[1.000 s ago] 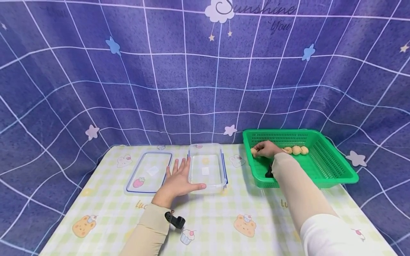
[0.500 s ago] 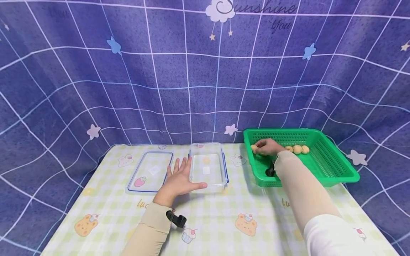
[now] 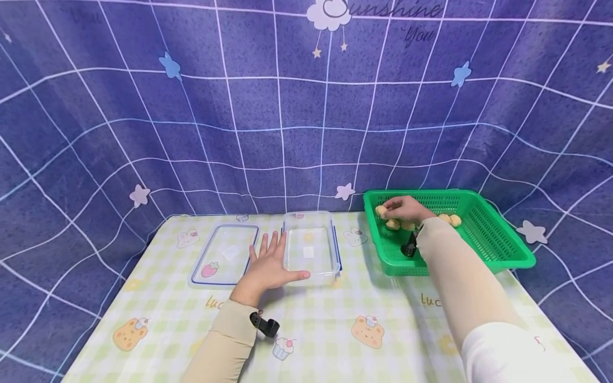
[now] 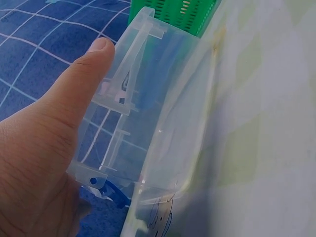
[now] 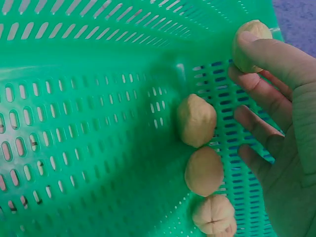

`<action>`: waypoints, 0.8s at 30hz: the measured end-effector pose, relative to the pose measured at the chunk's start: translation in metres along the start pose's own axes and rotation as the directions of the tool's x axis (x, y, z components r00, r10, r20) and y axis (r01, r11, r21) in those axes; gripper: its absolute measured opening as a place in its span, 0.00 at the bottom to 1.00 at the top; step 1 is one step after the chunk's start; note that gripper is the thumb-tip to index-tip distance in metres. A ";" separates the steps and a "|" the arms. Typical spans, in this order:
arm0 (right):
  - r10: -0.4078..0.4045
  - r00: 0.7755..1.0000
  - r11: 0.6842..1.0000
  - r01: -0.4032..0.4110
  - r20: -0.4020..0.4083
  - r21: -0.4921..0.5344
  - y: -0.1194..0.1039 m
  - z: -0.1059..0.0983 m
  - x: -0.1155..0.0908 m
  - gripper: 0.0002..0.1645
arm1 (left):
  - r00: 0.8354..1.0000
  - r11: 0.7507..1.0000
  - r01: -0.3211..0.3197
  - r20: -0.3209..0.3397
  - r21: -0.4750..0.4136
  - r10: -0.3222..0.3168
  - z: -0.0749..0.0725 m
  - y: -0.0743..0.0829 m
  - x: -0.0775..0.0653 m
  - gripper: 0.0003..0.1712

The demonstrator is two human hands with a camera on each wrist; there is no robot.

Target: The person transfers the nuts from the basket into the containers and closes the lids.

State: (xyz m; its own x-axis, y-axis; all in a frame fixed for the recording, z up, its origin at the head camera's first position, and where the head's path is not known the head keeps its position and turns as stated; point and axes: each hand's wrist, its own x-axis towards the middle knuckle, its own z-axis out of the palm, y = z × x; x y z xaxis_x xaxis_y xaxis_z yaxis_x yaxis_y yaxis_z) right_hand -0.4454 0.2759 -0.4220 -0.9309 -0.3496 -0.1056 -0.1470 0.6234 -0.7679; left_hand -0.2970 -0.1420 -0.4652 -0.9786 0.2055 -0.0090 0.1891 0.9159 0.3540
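Observation:
My right hand (image 3: 406, 209) pinches a walnut (image 5: 247, 57) between thumb and fingertips, raised at the left end of the green basket (image 3: 483, 254). Below it, several more walnuts (image 5: 204, 171) lie in a row along the basket's side in the right wrist view. In the head view, my left hand (image 3: 270, 267) is spread with straight fingers at the left side of a clear plastic box (image 3: 329, 255). Its thumb (image 4: 81, 79) extends along the box's near rim; firm contact is hard to tell. No walnut shows inside the box.
A clear lid with a blue seal (image 3: 225, 255) lies flat left of the box. The table (image 3: 325, 330) has a checked, cartoon-printed cloth. Behind it hangs a blue gridded curtain (image 3: 306, 133). The basket stands at the table's right, with its walls raised around the walnuts.
My right hand has lifted the walnut slightly up and away, uncovering other walnuts beneath it in the basket. My left hand, the box and the lid have stayed in place.

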 end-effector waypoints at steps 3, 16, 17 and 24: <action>-0.015 1.000 1.000 0.015 -0.019 0.007 -0.006 -0.001 -0.003 0.30 | 1.000 1.000 0.000 -0.001 0.016 0.000 0.000 -0.001 -0.001 0.79; -0.038 0.994 0.999 0.037 -0.106 -0.007 -0.034 -0.011 -0.010 0.29 | 1.000 0.998 -0.025 -0.014 0.060 0.026 0.002 -0.002 -0.001 0.77; -0.032 0.993 0.999 0.032 -0.110 -0.005 -0.036 -0.012 -0.010 0.29 | 0.999 0.997 -0.029 -0.015 0.068 0.030 0.002 -0.002 0.000 0.77; -0.054 0.988 0.998 0.055 -0.147 0.009 -0.051 -0.007 -0.011 0.27 | 0.996 0.981 -0.070 -0.039 0.180 0.078 0.002 -0.003 0.001 0.79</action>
State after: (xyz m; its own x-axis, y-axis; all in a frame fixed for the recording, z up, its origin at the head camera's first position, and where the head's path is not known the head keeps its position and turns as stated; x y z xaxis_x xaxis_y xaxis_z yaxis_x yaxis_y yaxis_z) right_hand -0.4302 0.2524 -0.3776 -0.9608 -0.2756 0.0299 -0.1954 0.5967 -0.7783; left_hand -0.2980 -0.1436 -0.4681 -0.9633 0.2626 0.0554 0.2683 0.9464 0.1796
